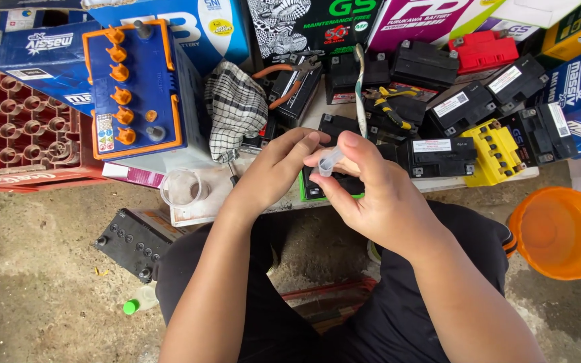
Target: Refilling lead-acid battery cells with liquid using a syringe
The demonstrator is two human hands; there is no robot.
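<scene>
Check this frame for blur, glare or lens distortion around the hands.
Head view: even daylight, no harsh shadows; left hand, right hand and small clear plastic tube sharp; mild glare on glossy orange plastic basin; wide-angle bending at edges.

Both hands, left hand [278,163] and right hand [371,195], pinch a small clear tube [329,161].

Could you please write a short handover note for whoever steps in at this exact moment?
Right hand: pinches a small clear plastic tube between thumb and fingers.
Left hand: fingertips meet the tube's end.
Both hands hover above a black battery on a green tray, on the low board crowded with small black batteries.
Nearby: large blue battery with orange caps, clear cup, pliers, orange bowl.
Done: tube in hand.
Left: cannot tell whether it is fitted to anything yet.
</scene>
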